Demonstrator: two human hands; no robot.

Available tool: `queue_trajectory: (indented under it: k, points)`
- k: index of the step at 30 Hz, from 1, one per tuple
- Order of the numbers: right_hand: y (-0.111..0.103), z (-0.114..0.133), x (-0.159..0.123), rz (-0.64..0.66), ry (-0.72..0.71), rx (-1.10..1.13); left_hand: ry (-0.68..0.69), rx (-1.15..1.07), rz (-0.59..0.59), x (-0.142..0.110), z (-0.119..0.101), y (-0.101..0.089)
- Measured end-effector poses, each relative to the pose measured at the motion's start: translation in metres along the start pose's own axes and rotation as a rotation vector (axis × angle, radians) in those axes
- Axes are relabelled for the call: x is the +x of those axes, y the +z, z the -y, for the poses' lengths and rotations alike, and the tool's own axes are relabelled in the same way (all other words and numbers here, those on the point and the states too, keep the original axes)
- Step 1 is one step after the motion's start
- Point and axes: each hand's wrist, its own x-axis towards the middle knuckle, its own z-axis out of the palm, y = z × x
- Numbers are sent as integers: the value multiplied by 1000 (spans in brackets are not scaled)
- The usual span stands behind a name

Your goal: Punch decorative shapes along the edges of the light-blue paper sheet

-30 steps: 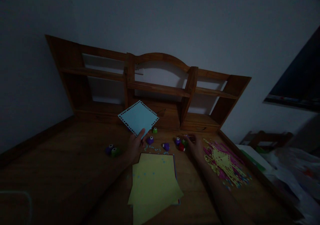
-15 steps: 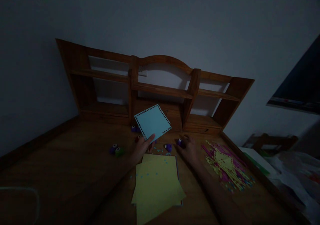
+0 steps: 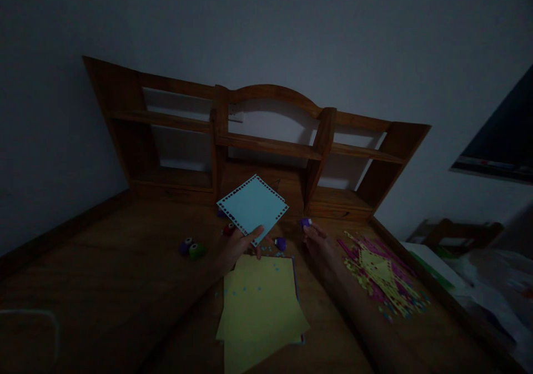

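My left hand [image 3: 241, 246] pinches the lower corner of a light blue paper square [image 3: 254, 205]. Rows of punched holes run along the edges of the paper. My right hand [image 3: 320, 246] has its fingers closed on a small purple craft punch [image 3: 305, 223], raised off the desk. Between my hands lies another purple punch [image 3: 280, 244] among tiny blue paper bits. A red punch [image 3: 229, 229] sits just behind my left hand. Further left stand a green punch [image 3: 196, 250] and a dark purple one [image 3: 186, 246] side by side.
Several yellow sheets [image 3: 262, 302] are stacked in front of me, with blue bits on top. To the right is a heap of pink and yellow punched paper strips [image 3: 378, 271]. A wooden shelf unit [image 3: 266, 147] stands along the back of the desk.
My right hand has picked up the purple punch from the desk and turned it. The blue paper has rotated and shifted slightly left in my left hand.
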Motion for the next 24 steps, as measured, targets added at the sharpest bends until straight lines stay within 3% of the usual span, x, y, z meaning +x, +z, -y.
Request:
queue_trajectory:
  k: [8,17,24]
  points:
    - [16,2,-10,192,67,23,6,86,86,-6,-3,14]
    - [20,-4,-12,311,20,-103,32,141,-13,-11,-8,20]
    - [23,-7,-12,329,9,-119,36,174,-11,-13,-9,23]
